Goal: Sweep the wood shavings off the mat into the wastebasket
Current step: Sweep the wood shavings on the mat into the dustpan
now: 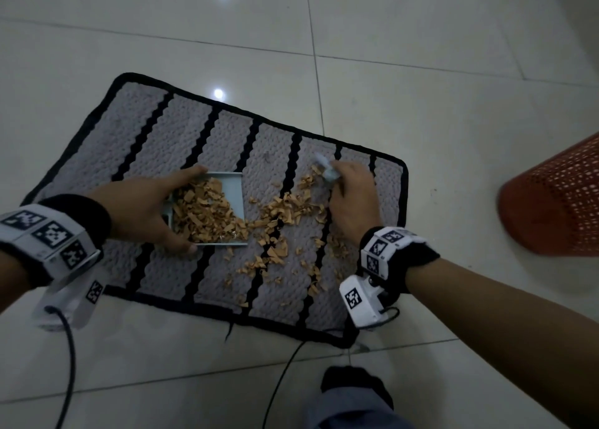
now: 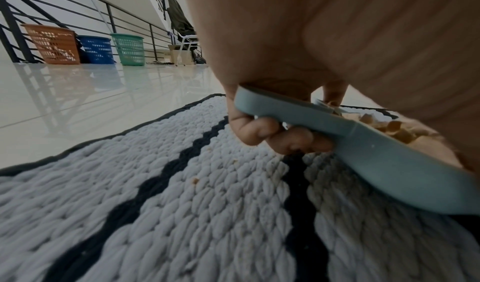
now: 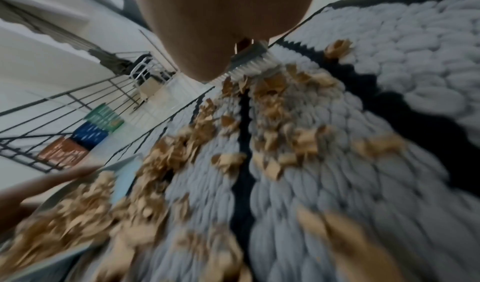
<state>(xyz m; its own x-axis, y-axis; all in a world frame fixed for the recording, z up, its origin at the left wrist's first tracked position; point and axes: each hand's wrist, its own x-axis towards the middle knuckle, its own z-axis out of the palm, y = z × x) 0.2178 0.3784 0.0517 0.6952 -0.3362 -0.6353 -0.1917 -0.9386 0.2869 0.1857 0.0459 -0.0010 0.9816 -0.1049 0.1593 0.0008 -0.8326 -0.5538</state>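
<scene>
On mat (image 1: 181, 136), shavings-filled dustpan (image 1: 234, 190) in left fingers (image 2: 262, 132); right fingers (image 1: 343, 182) around brush (image 1: 325, 169).

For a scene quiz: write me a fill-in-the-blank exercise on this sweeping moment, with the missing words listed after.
1. The left hand holds a pale blue ____ already loaded with wood shavings.
2. The right hand grips a small ____ whose bristles touch the mat.
3. The black stripes run across a mat whose main colour is ____.
4. The wastebasket standing on the floor right of the mat is ____ in colour.

Missing words: dustpan; brush; grey; orange
</scene>
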